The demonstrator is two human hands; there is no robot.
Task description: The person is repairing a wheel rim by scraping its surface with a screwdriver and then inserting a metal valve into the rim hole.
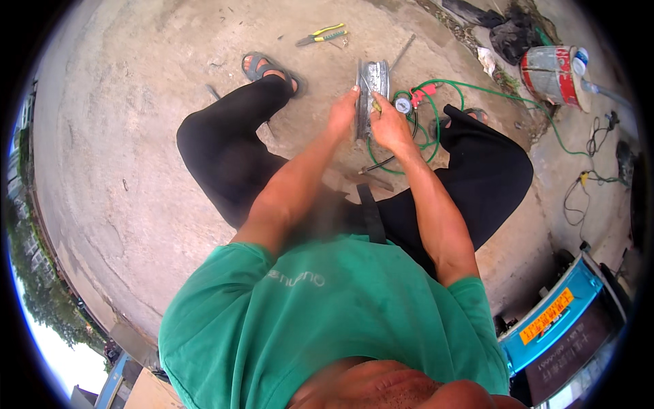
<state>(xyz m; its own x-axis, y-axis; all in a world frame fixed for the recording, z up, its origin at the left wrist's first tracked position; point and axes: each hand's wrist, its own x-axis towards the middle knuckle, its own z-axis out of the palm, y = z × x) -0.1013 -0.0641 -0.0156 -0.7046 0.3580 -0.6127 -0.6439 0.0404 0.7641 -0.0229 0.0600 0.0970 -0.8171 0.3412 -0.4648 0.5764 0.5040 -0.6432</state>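
A small silver wheel rim point(378, 71) stands on edge on the concrete between my feet, a dark band along its left side. My left hand point(344, 114) is closed on that left edge, thumb toward the top. In my right hand point(392, 127) is a screwdriver with a yellowish handle, held against the rim's right side. Its thin metal shaft point(366, 83) slants up and left across the rim, and its tip is too small to make out. Just right of this hand lies a round pressure gauge point(403, 103) with a red inflator body point(424, 94).
A green hose point(436, 133) loops beside the rim and runs off right. Green-and-yellow pliers point(321, 35) and a metal bar point(403, 51) lie beyond. At right are a red-and-grey bucket point(555, 76), black cables point(579, 204) and a blue vehicle part point(579, 300).
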